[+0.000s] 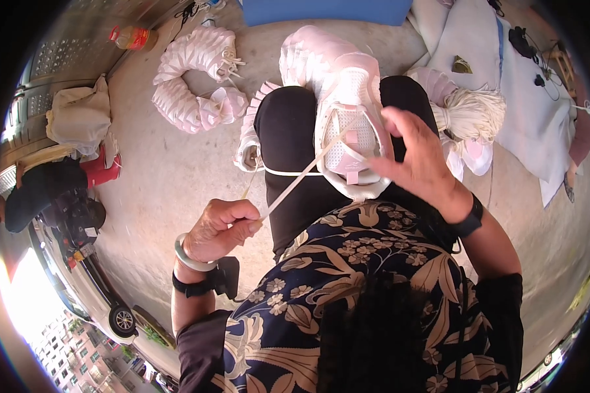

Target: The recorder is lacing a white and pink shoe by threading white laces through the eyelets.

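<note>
A pink and white sneaker upper (357, 75) rests between my black-trousered knees, its heel opening toward me. My left hand (223, 228) is closed in a pinch on a cream shoelace (294, 185), which stretches tight up to the eyelets. At the right edge of the upper is my right hand (423, 154), thumb and fingers spread apart with nothing visible between them. Behind the upper, more pink and white uppers (301, 56) are nested in a row. A thick bundle of cream laces (475, 112) lies beside my right knee.
A curved row of nested uppers (183, 98) lies on the concrete floor at far left. A blue panel (328, 12) stands at the top. White cloth (531, 124) spreads at right, with part of another person beyond. A bottle (132, 38) and a red object (103, 167) are at left.
</note>
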`<state>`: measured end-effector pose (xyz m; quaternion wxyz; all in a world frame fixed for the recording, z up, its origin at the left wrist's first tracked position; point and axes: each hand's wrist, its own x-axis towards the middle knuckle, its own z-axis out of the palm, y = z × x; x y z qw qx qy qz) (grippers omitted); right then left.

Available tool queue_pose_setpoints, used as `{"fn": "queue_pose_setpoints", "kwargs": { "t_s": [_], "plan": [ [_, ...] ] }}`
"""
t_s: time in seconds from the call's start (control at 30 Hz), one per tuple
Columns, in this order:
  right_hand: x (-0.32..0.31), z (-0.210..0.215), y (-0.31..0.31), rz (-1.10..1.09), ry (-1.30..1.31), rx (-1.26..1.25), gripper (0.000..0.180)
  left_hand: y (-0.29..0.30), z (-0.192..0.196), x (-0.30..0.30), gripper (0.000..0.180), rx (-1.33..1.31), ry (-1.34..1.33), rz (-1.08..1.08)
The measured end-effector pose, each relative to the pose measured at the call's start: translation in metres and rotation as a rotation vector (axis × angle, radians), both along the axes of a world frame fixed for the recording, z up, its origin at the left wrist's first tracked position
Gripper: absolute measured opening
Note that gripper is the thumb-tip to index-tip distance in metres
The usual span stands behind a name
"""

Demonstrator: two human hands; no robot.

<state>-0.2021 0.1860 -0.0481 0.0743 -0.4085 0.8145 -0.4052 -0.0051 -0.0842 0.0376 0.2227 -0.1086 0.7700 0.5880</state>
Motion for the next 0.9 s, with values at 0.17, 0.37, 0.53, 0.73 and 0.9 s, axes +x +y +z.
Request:
{"fn": "queue_pose_setpoints", "kwargs": {
  "t_s": [0.17, 0.37, 0.53, 0.73, 0.9],
  "plan": [
    [0.010, -0.007, 0.023, 0.034, 0.310, 0.176, 0.058, 0.021, 0.033, -0.034, 0.006, -0.091, 0.249, -0.246],
    [-0.026, -0.014, 0.030, 0.061, 0.302, 0.202, 0.046, 0.042, 0.048, -0.062, 0.007, -0.402, 0.484, -0.149],
    [-0.010, -0.013, 0.033, -0.006, 0.248, 0.220, 0.050, 0.028, 0.035, -0.068, 0.008, -0.762, 0.672, -0.045],
    [0.031, -0.021, 0.045, -0.106, -0.055, 0.101, 0.057, 0.020, 0.053, -0.052, 0.013, -1.083, 0.837, -0.084],
    [0.023, -0.024, 0.058, -0.181, -0.573, 0.019, 0.035, 0.018, 0.045, -0.043, 0.018, -1.115, 0.845, -0.160]
  ]
}}
